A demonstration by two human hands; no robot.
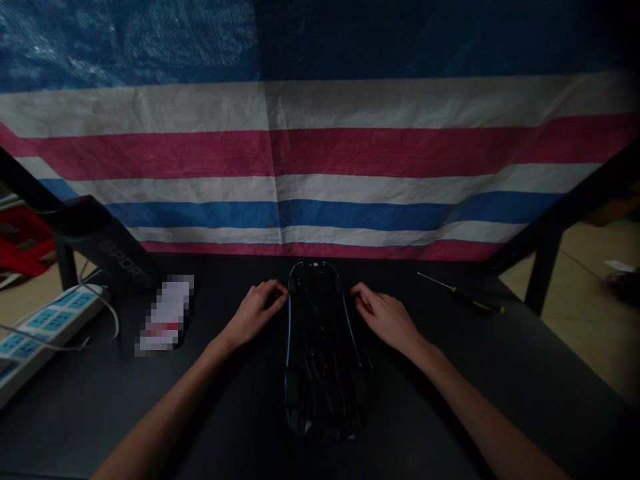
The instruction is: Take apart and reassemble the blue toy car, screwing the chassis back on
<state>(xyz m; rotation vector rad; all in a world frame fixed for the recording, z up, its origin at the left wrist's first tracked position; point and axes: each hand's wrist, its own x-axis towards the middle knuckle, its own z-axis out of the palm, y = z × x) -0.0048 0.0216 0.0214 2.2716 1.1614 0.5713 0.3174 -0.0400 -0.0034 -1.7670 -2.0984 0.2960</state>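
A dark toy car [320, 347] with thin blue edging lies on the table between my hands, its wheels and underside facing up and its long side pointing away from me. A small red spot shows on its underside. My left hand [257, 308] rests on the table by the car's far left side, thumb and forefinger apart, fingertips at or nearly touching the edge. On the opposite side, my right hand [383, 317] lies with loosely bent fingers, a small gap from the car. Neither hand appears to grip anything.
A screwdriver [467, 297] lies right on the black table [480, 380]. To the left are a blurred-out phone-shaped object [167, 313], a white power strip [55, 327] with a cable, and a black padded piece marked SPORT [110, 247]. A striped tarp [320, 153] hangs behind.
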